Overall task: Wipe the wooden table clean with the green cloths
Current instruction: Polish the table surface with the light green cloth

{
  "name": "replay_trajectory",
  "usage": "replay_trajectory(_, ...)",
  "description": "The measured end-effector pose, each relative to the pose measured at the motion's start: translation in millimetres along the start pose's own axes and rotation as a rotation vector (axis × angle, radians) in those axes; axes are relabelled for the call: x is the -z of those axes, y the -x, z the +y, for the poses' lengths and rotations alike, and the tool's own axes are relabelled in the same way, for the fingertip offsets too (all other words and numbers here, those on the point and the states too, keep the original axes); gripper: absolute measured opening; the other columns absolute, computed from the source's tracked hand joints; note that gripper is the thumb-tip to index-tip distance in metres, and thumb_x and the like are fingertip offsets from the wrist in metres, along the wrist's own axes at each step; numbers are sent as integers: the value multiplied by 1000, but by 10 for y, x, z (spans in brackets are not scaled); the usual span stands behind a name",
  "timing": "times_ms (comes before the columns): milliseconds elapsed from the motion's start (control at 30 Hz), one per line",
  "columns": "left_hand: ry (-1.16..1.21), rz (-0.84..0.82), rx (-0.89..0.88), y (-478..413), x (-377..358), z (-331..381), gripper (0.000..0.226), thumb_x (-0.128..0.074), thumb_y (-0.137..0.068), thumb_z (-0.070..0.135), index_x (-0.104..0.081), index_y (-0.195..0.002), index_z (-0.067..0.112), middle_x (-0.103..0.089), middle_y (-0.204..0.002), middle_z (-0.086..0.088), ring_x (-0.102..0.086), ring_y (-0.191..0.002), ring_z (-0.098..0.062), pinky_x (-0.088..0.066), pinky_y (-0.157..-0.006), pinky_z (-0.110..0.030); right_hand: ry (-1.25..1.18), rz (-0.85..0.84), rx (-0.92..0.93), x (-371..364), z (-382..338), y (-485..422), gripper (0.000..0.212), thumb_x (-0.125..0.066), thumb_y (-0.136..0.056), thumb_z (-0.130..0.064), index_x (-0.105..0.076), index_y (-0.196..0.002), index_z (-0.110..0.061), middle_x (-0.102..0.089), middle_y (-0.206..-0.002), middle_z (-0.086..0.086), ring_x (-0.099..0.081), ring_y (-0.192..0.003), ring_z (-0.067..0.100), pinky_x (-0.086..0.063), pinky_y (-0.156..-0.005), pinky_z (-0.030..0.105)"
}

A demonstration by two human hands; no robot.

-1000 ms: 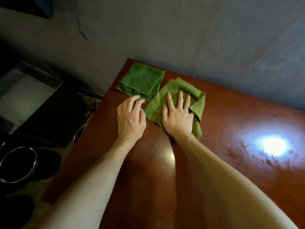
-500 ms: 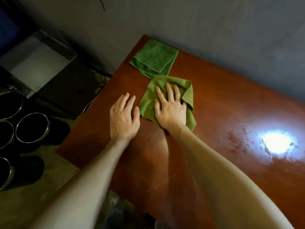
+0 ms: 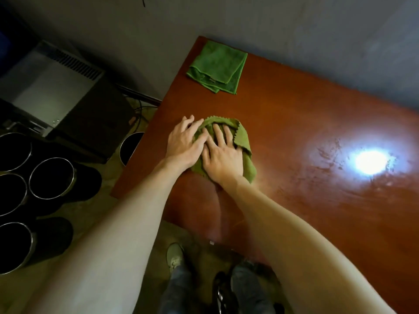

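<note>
Wooden table point(image 3: 317, 114) part wiped, smears near right glare. Crumpled cloth point(image 3: 243, 141) dragged from far-left corner toward left edge, now well apart from folded cloth point(image 3: 217, 66) at that corner. Right hand point(image 3: 223, 159) flat, pressing it; left hand point(image 3: 183, 141) newly on, fingers spread, ungripped.

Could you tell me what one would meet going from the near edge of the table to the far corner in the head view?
Near to far: bare wooden table → right hand pressed flat on the crumpled green cloth → bare wood again → folded green cloth at the far corner by the wall.
</note>
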State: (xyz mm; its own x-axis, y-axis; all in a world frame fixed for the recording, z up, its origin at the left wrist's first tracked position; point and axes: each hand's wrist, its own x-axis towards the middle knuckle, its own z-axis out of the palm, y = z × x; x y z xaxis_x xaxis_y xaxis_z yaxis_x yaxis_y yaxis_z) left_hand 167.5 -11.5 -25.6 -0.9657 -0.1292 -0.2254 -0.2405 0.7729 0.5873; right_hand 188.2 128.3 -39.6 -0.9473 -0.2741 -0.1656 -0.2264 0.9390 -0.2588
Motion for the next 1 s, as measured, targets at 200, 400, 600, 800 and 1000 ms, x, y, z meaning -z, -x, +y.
replay_trajectory(200, -340, -132, -9, 35, 79, 189, 67, -32, -107, 62, -22, -167, 35, -14, -176, -3, -11, -162, -25, -15, -129, -45, -72, -112, 146, -335, -731, 948, 59, -21, -109, -48, -10, -165, -34, -5, -174, 8, 2, -159, 37, -36, -116, 62)
replay_trajectory(400, -545, -103, -51, 69, -51, 232, 73, -36, -106, 57, -14, -169, 27, -10, -176, -12, -6, -163, -31, -11, -130, -51, -29, 20, -97, -105, 453, 1591, 56, -31, -107, -50, -23, -162, -42, -12, -174, -5, 2, -161, 19, -60, -84, 36)
replay_trajectory(600, -401, 138, -122, 327, -521, 334, 64, -41, -106, 50, -34, -164, 22, -27, -172, -12, -20, -161, -29, -16, -130, -50, 39, 123, -526, 83, 1382, 1981, 61, -29, -103, -40, -30, -163, -27, -18, -173, 0, -9, -160, 21, -23, -124, 57)
replay_trajectory(800, -352, 210, -121, 327, -634, 298, 63, -35, -106, 54, -39, -162, 25, -30, -171, -10, -18, -161, -25, -16, -129, -48, 16, 81, -243, -220, 172, 1434, 66, -32, -103, -42, -20, -165, -20, -9, -174, 8, -1, -161, 30, -5, -127, 59)
replay_trajectory(1000, -256, 275, -134, 327, -616, 282, 57, -45, -105, 50, -49, -157, 26, -37, -167, -7, -23, -159, -22, -21, -128, -47, 13, 0, -40, -156, 256, 1411, 62, -27, -108, -44, -19, -166, -24, -9, -174, 3, 3, -161, 23, -9, -128, 56)
